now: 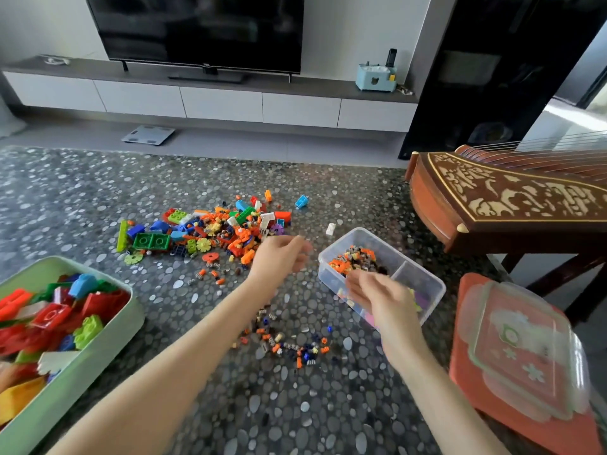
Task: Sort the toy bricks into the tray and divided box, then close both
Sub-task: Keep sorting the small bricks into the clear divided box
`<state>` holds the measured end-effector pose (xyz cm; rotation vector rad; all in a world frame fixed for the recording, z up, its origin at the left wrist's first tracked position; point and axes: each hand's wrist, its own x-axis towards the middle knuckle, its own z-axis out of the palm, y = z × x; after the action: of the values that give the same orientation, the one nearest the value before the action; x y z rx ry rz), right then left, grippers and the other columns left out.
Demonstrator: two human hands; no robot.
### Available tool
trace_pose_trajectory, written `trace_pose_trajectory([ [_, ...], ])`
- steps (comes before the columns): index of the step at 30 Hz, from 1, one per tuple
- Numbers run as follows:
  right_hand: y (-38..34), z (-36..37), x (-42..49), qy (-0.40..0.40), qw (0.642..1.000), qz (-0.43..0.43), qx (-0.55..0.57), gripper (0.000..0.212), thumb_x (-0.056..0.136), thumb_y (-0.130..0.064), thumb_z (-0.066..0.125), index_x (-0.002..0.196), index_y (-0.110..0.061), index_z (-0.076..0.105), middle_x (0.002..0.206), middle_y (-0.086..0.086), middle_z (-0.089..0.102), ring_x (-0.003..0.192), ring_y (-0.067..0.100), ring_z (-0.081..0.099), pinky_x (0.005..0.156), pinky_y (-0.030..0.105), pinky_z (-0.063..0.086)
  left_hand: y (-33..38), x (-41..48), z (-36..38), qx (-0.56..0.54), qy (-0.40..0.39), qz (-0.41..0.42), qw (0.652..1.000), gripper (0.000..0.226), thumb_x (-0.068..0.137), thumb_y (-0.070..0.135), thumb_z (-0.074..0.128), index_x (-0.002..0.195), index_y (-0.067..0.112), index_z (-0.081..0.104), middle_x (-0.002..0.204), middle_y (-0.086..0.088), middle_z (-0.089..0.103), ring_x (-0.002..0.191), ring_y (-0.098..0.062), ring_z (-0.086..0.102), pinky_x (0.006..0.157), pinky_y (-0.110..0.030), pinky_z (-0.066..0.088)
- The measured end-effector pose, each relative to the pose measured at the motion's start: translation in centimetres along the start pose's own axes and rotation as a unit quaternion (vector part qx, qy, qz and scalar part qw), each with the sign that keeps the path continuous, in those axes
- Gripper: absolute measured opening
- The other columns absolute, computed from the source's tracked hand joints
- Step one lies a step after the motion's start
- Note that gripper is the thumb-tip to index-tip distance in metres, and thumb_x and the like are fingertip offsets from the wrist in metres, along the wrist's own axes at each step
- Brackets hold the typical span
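A pile of mixed toy bricks [210, 231] lies on the pebble-patterned mat, and several tiny bricks [289, 343] are scattered nearer to me. At the left, a green tray [133, 310] holds large red, green and blue bricks. A clear divided box [430, 284] at the right has small orange and dark bricks in its far compartment. My left hand [279, 257] hovers just left of the box, fingers curled and blurred, so any contents are hidden. My right hand [377, 297] is over the box's near compartment with relaxed fingers.
The box's clear lid [525, 349] lies on a red stool [473, 389] at the right. A carved wooden zither [509, 192] stands behind it. A lone white brick [330, 228] and a blue brick [301, 201] lie beyond the box. A scale [147, 134] sits by the TV cabinet.
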<state>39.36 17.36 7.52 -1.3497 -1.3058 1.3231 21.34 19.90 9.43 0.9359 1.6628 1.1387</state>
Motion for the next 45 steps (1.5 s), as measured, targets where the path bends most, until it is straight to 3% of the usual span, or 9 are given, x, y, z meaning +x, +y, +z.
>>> trace_pose_trajectory([
  [4,6.4,2.4,-4.5,-0.074,0.960,-0.064,-0.263,0.068,0.088,-0.058,0.045,0.141,-0.017,0.039,0.149,-0.009,0.031,0.141,0.003,0.022,0.112,0.016,0.016,-7.9,-4.2,-6.6,0.344,0.126,0.168,0.915,0.035,0.096,0.040,0.044,0.119,0.024,0.065,0.132,0.003,0.057,0.112,-0.014,0.057,0.091,-0.032,0.048],
  [7,9.7,5.1,-4.7,-0.072,0.888,-0.104,-0.443,0.111,0.069,-0.088,-0.003,0.152,-0.015,0.009,0.159,0.003,-0.002,0.145,0.012,-0.009,0.115,0.025,-0.008,-13.2,-5.4,-9.6,0.487,0.129,0.063,0.861,0.055,0.094,0.058,0.024,0.144,0.035,0.033,0.156,-0.005,0.018,0.145,-0.027,0.012,0.115,-0.043,0.016],
  [11,9.2,9.6,-3.0,-0.019,0.854,-0.128,-0.504,0.114,0.066,-0.075,-0.031,0.152,-0.009,0.008,0.158,0.014,0.004,0.147,0.025,-0.001,0.115,0.032,-0.010,-15.1,-4.9,-9.2,0.554,0.093,0.021,0.827,0.085,0.078,0.069,-0.021,0.151,0.030,0.000,0.158,-0.014,-0.002,0.145,-0.031,-0.009,0.116,-0.042,-0.007],
  [15,8.3,12.8,-0.3,-0.049,0.879,-0.129,-0.456,0.114,0.068,-0.072,-0.031,0.150,-0.006,0.013,0.157,0.014,0.014,0.147,0.023,0.005,0.116,0.031,-0.006,-14.8,-2.9,-7.3,0.522,0.038,0.125,0.843,0.109,0.065,0.068,-0.038,0.151,0.019,0.007,0.158,-0.006,0.003,0.146,-0.021,-0.007,0.114,-0.030,-0.011],
  [20,7.3,12.8,0.1,-0.181,0.907,-0.162,-0.344,0.052,0.103,-0.032,0.026,0.150,-0.011,0.018,0.156,0.004,0.020,0.145,0.014,0.012,0.114,0.020,0.001,-12.8,-3.1,-6.5,0.193,0.016,0.091,0.977,0.047,0.103,0.032,0.023,0.148,0.017,0.026,0.150,0.004,0.035,0.140,-0.008,0.025,0.114,-0.023,0.018],
  [25,8.1,12.1,-0.4,-0.243,0.803,-0.282,-0.465,0.096,0.079,-0.078,0.028,0.151,-0.016,0.016,0.158,0.001,0.015,0.144,0.012,0.012,0.116,0.024,0.004,-12.9,-4.0,-9.2,-0.176,0.084,0.050,0.979,0.039,0.102,0.020,0.037,0.140,0.015,0.039,0.131,-0.001,0.057,0.122,-0.009,0.051,0.107,-0.027,0.034],
  [30,7.4,13.8,0.5,-0.149,0.722,-0.354,-0.576,0.078,0.081,-0.076,0.029,0.132,-0.021,0.050,0.127,0.008,0.054,0.112,0.029,0.052,0.088,0.045,0.043,-13.8,-4.5,-9.8,-0.074,0.173,0.099,0.977,0.024,0.100,0.016,0.041,0.120,0.012,0.055,0.104,-0.002,0.064,0.102,-0.011,0.058,0.090,-0.026,0.044],
  [37,7.4,14.1,-0.1,-0.136,0.664,-0.391,-0.622,0.042,0.090,-0.054,0.033,0.098,-0.020,0.057,0.098,0.013,0.055,0.068,0.028,0.055,0.043,0.031,0.041,-14.9,-4.8,-9.7,0.021,0.201,0.138,0.970,0.015,0.097,0.010,0.046,0.106,0.016,0.057,0.095,0.010,0.060,0.087,-0.001,0.056,0.075,-0.011,0.041],
  [45,5.6,16.3,-0.4,-0.164,0.660,-0.269,-0.682,0.033,0.100,-0.033,0.034,0.122,-0.009,0.036,0.127,0.025,0.034,0.083,0.032,0.054,0.054,0.033,0.036,-15.4,-4.6,-9.4,0.117,0.211,0.149,0.959,0.012,0.095,0.013,0.049,0.100,0.017,0.060,0.087,0.005,0.061,0.076,-0.007,0.055,0.065,-0.021,0.041],
])
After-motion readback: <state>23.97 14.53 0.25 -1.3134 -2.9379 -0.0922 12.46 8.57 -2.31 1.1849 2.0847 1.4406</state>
